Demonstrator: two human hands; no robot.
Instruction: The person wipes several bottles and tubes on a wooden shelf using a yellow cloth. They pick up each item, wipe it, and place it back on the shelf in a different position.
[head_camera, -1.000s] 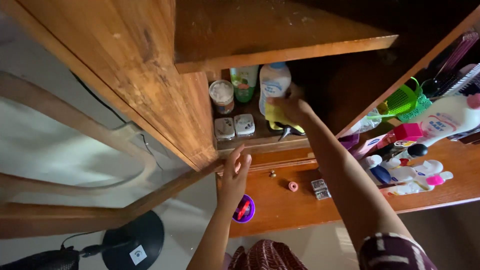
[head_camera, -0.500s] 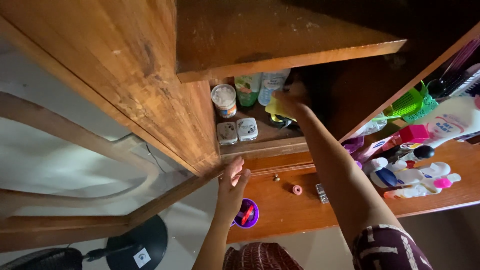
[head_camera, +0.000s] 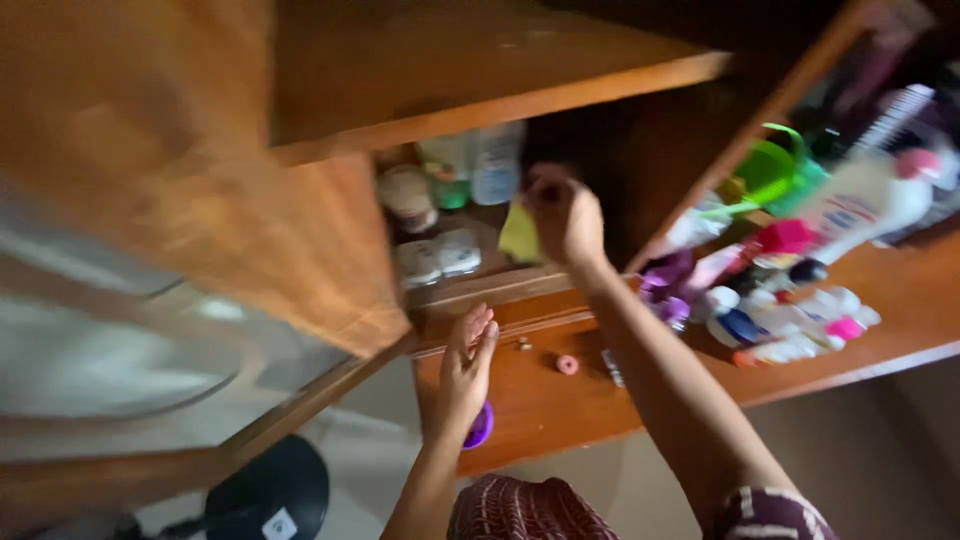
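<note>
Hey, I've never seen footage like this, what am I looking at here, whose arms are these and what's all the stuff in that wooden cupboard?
This is one picture from a camera worn on a person's head, so you see their own two bare arms from above. There is no machine here.

The right hand reaches into an open wooden cupboard and grips a yellow cloth at the lower shelf. The left hand is open, fingers spread, by the cupboard's edge, above a small purple cup.

On that shelf stand a few bottles, a round jar and two small pale boxes. To the right, the open door's rack holds more bottles and a green strainer. A pink ring lies on the wooden ledge below.

The picture is blurred by head motion, so finer detail is lost.
</note>
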